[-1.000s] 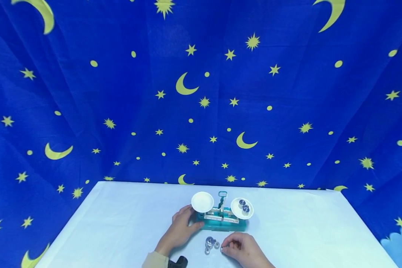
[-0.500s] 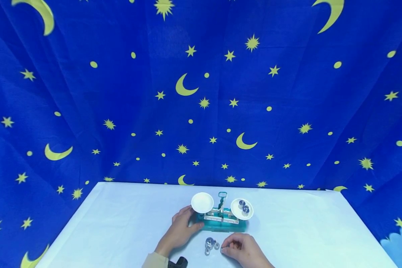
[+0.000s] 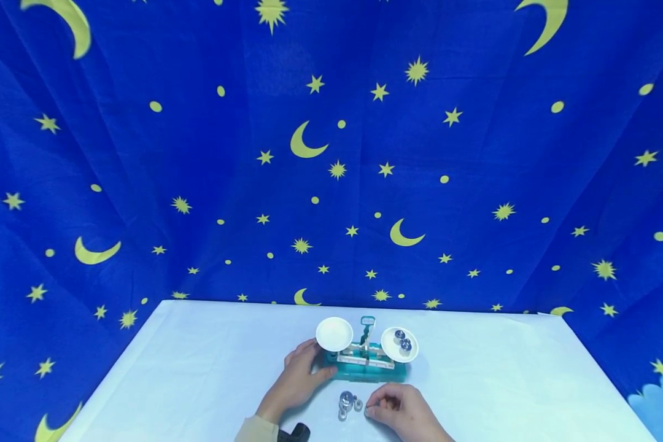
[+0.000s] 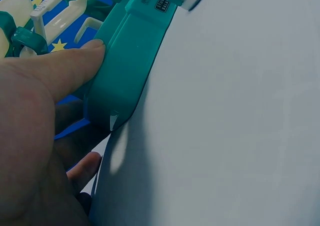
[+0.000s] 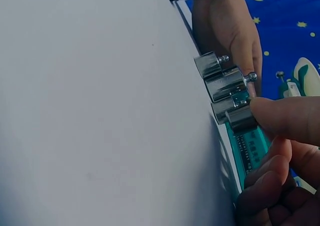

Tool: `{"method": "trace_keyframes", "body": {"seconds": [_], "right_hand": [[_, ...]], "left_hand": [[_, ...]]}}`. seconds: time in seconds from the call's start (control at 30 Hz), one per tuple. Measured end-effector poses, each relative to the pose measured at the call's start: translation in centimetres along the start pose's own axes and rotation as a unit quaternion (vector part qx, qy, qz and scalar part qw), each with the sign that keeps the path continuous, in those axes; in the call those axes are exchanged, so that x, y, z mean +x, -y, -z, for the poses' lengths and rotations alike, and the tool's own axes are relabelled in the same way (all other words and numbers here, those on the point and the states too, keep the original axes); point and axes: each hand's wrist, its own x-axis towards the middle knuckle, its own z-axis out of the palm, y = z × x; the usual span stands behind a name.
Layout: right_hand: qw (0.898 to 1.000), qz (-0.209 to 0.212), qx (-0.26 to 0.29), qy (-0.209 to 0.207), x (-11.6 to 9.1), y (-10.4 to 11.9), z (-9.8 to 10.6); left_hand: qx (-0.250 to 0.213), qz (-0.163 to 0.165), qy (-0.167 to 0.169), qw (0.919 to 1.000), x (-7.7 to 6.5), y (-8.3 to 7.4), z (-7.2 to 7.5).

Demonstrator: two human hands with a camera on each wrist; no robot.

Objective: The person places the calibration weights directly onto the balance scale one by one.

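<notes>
A teal balance scale (image 3: 369, 372) with two white pans stands on the table. My left hand (image 3: 298, 376) grips the left end of its base, thumb on the front and fingers behind, as the left wrist view shows. The left pan (image 3: 334, 334) holds nothing, while two metal weights (image 3: 406, 345) sit in the right pan (image 3: 389, 354). In front of the scale, my right hand (image 3: 402, 407) pinches a small metal weight (image 5: 241, 120) between thumb and forefinger. Several other knobbed weights (image 3: 345, 400) stand clustered just left of it.
A white cloth covers the table (image 3: 503, 380). Behind and beside it hangs a blue curtain (image 3: 353, 184) with yellow moons and stars. A black device (image 3: 294, 433) sits by my left sleeve (image 3: 256, 430).
</notes>
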Motion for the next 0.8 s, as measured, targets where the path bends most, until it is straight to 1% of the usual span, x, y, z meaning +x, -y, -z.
{"method": "trace_keyframes", "body": {"seconds": [0.23, 0.47, 0.67, 0.8], "right_hand": [[1.000, 0.013, -0.002, -0.004, -0.17, 0.27, 0.11], [0.999, 0.026, -0.015, -0.014, -0.46, 0.62, 0.30], [0.999, 0.038, -0.013, -0.014, -0.56, 0.76, 0.46], [0.999, 0.044, -0.015, -0.017, -0.61, 0.98, 0.54]], "left_hand": [[0.001, 0.011, 0.003, 0.9999, 0.16, 0.04, 0.01], [0.001, 0.006, 0.002, 1.0000, 0.16, 0.08, -0.05], [0.000, 0.000, -0.002, 1.0000, 0.06, 0.01, -0.08], [0.001, 0.004, -0.002, 1.0000, 0.08, 0.03, -0.07]]}}
